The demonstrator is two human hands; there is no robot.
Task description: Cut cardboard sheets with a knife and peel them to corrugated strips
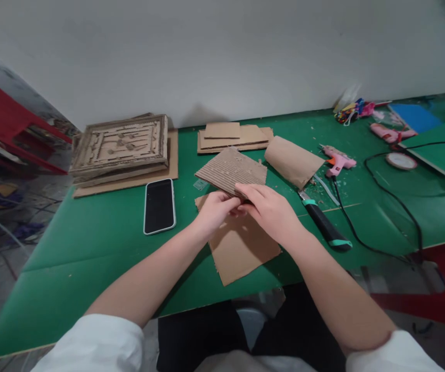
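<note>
Between my hands is a piece of corrugated cardboard (232, 168), tilted, its ridged side facing up with rough bits on it. My left hand (218, 207) pinches its near edge from below, the fingertips partly hidden. My right hand (271, 211) closes over the same edge, fingers lying on top and thumb tucked under. Beneath them a flat brown cardboard sheet (245, 250) rests on the green table. To the right lie a curled brown paper piece (292, 161) and a utility knife (326, 225) with a black and teal handle.
A phone (159, 206) lies left of the cardboard. Behind it stands a stack with a decorated cardboard frame (122, 144). More cardboard pieces (234, 137) lie by the wall. On the right are a pink glue gun (337, 161), its black cord (362, 243), a tape roll (401, 161) and a second pink glue gun (391, 133).
</note>
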